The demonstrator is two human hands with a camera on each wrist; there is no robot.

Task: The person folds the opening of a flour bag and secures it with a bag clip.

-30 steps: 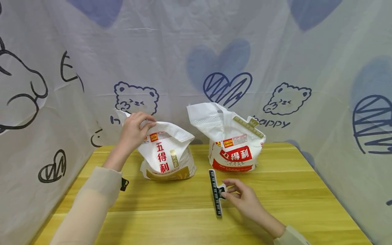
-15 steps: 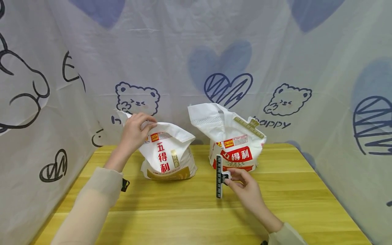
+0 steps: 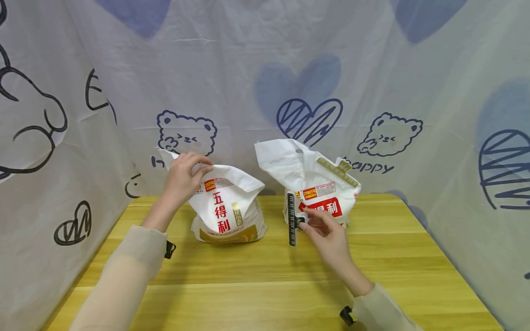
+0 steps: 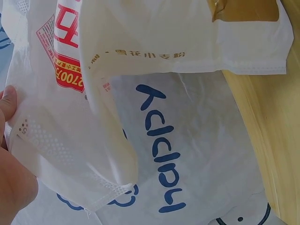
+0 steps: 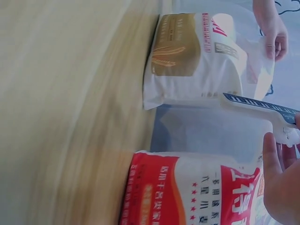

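Left hand [image 3: 182,177] pinching the folded top of the gold-banded flour bag [image 3: 227,214], contents hidden, right hand [image 3: 327,239] curled round the black bag clip [image 3: 292,219], raised off the wooden table [image 3: 265,276] just before the red-labelled flour bag [image 3: 319,184], already clipped shut.

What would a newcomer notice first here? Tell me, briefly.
Two white flour bags stand at the back of the wooden table. The left hand pinches the folded top of the gold-printed bag; the right hand holds a black bag clip upright before the red-printed bag, which already wears a gold clip.
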